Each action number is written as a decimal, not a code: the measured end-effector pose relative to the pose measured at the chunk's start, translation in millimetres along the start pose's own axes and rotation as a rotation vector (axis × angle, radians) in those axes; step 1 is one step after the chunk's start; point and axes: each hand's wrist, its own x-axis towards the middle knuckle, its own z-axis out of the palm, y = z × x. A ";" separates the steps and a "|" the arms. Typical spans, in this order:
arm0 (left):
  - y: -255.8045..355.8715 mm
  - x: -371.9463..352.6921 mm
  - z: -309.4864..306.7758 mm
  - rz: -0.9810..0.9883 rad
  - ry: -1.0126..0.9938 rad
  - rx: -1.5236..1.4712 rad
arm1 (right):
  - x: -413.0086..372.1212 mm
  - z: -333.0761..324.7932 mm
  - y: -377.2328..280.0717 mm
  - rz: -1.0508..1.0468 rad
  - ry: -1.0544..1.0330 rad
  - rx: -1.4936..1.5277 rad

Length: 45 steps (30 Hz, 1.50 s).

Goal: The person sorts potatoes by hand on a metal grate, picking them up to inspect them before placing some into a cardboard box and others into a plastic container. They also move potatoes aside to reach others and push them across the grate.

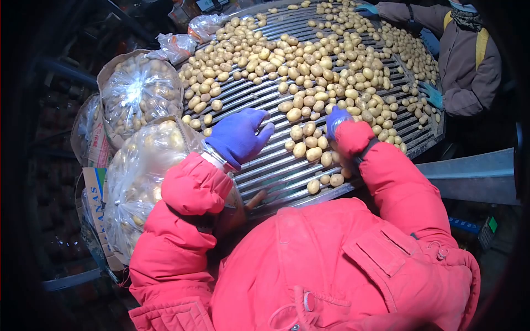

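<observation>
My left hand [240, 137], in a blue-purple glove, hovers over the slatted metal table [265, 165] with thumb and fingers apart. No potato shows in it. My right hand [335, 120], gloved the same way, is down among the potatoes [309, 132] at the near end of the heap. Its fingers are mostly turned away, so whether they grip a potato is hidden. Close by its wrist, a few potatoes [326, 180] lie at the table's near edge. The potatoes are yellow-brown and vary in size.
At my left stand a cardboard box with a plastic liner full of potatoes [146, 94] and a nearer bagged box [138, 171]. A co-worker [469, 60] in teal gloves reaches over the table's right side. A metal chute [469, 174] juts out at right.
</observation>
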 end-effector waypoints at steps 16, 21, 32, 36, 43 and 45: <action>-2.3 2.6 3.2 -0.014 -0.029 -0.064 | -33.2 -80.8 -64.3 -0.239 -0.275 0.449; -4.2 1.2 2.1 -0.012 -0.019 -0.056 | -11.3 -50.3 -38.9 0.041 -0.231 0.512; 2.4 3.3 0.5 -0.068 -0.082 -0.131 | -57.7 -32.1 10.7 0.007 -0.051 0.640; 9.4 0.7 2.3 -0.086 -0.091 -0.263 | -78.9 -21.1 19.2 -0.007 0.026 0.525; 3.8 0.9 10.1 -0.059 -0.079 -0.316 | -105.3 28.2 8.0 0.030 0.435 1.172; 7.3 2.6 8.1 -0.097 -0.118 -0.278 | -137.9 23.3 -4.7 -0.100 0.327 1.793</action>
